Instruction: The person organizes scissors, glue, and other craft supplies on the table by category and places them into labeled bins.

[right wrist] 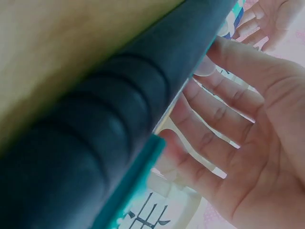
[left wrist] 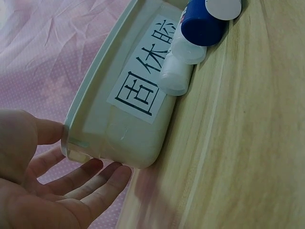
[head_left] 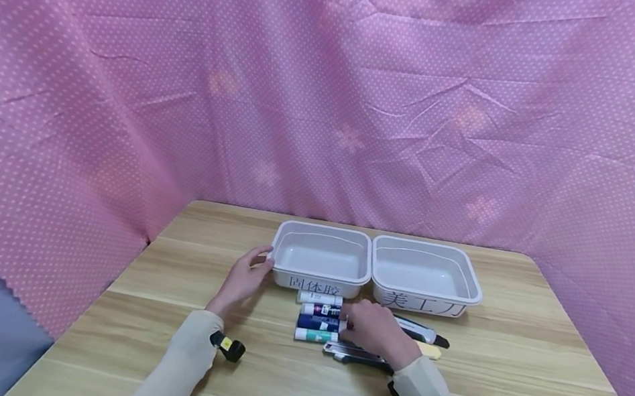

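Observation:
My left hand point(head_left: 245, 280) touches the left end of a white plastic bin point(head_left: 320, 263), thumb tip at its rim and fingers extended along the corner. Four-sided and labelled in black characters, this bin stands behind a stacked row of glue sticks: a white one point(head_left: 315, 298), a dark purple one point(head_left: 321, 310), a navy one point(head_left: 315, 323) and a green one point(head_left: 313, 336). My right hand point(head_left: 375, 328) hovers over their right ends, fingers loosely extended. Under and beside it lie a black utility knife point(head_left: 362, 358), a grey-and-black utility knife point(head_left: 423, 333) and a yellow utility knife point(head_left: 430, 351).
A second white labelled bin point(head_left: 426, 281) stands against the first one's right side. Both are toward the back of the wooden table point(head_left: 538, 364). Pink dotted cloth point(head_left: 366, 110) hangs behind and at the sides. The black knife's ridged handle point(right wrist: 109, 100) fills much of the right wrist view.

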Demonstrator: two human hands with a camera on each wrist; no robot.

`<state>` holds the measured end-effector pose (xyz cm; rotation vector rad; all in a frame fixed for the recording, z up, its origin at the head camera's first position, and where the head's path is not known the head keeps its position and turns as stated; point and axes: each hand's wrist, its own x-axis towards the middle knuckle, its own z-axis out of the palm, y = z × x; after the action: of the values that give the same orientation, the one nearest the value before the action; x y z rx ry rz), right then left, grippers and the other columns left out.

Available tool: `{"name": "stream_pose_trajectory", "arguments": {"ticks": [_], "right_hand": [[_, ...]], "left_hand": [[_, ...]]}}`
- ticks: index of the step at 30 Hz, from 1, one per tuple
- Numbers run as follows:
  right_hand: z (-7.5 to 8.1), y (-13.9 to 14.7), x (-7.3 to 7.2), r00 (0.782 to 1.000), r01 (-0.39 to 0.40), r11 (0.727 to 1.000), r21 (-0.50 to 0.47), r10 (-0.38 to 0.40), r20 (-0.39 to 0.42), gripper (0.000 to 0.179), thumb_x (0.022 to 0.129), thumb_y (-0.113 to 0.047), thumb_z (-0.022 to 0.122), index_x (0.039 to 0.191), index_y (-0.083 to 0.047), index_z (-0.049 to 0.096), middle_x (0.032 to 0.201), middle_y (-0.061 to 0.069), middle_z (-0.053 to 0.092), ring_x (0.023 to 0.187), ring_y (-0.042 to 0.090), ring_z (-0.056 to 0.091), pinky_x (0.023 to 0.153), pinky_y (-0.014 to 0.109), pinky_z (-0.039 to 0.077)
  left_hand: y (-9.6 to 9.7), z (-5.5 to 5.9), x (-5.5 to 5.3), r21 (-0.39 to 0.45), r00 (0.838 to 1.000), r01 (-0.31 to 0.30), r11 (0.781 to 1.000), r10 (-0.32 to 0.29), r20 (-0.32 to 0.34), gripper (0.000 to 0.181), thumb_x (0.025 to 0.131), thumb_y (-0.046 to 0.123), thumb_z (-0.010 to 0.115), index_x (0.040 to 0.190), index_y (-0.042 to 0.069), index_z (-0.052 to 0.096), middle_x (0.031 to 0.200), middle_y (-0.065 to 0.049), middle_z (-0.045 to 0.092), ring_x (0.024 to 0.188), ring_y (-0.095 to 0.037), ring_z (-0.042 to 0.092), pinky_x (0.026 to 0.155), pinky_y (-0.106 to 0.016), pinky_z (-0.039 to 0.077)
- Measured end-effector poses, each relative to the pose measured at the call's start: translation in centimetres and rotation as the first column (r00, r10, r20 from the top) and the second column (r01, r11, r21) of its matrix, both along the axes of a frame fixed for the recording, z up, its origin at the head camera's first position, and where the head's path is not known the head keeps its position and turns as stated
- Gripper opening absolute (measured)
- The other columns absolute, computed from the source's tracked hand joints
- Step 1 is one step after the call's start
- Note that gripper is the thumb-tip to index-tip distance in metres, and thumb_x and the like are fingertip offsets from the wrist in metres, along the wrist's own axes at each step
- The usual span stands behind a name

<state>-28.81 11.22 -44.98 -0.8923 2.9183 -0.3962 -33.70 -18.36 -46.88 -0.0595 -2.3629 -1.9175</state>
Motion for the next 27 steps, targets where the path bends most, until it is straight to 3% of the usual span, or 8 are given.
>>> {"name": "stream_pose_trajectory", "arguments": {"ticks": [8, 18, 27], "right_hand": [[0.5, 0.2, 0.0, 1.0, -0.013, 0.999, -0.031, 0.013, 0.012, 0.006, 0.091, -0.015, 0.076, 0.095, -0.013, 0.072, 0.069, -0.009, 0.056, 0.056, 0.008, 0.051, 0.049, 0.023, 0.043], [0.9, 0.4, 0.0, 0.999, 0.006, 0.998, -0.059, -0.003, 0.048, 0.018, 0.092, -0.017, 0.075, 0.11, -0.012, 0.075, 0.083, -0.006, 0.068, 0.062, 0.008, 0.055, 0.056, 0.024, 0.049], [1.5, 1.0, 0.1, 0.997, -0.06, 0.985, -0.164, 0.068, 0.044, 0.017, 0.093, -0.014, 0.073, 0.108, -0.008, 0.075, 0.077, -0.007, 0.066, 0.058, 0.004, 0.055, 0.053, 0.022, 0.05]], "left_hand": [[0.1, -0.1, -0.3, 0.025, 1.0, -0.001, 1.0, 0.002, -0.01, 0.042, 0.106, 0.014, 0.056, 0.146, 0.002, 0.051, 0.136, -0.033, 0.056, 0.117, -0.042, 0.065, 0.1, -0.049, 0.057], [0.0, 0.0, -0.2, -0.003, 1.0, -0.004, 1.0, 0.004, 0.019, 0.042, 0.106, 0.017, 0.057, 0.147, 0.008, 0.052, 0.14, -0.031, 0.055, 0.122, -0.041, 0.063, 0.101, -0.048, 0.056], [0.1, 0.3, 0.1, -0.015, 1.0, -0.005, 1.0, 0.005, 0.018, 0.043, 0.106, 0.016, 0.057, 0.148, 0.007, 0.051, 0.143, -0.034, 0.052, 0.125, -0.045, 0.061, 0.1, -0.048, 0.057]]}}
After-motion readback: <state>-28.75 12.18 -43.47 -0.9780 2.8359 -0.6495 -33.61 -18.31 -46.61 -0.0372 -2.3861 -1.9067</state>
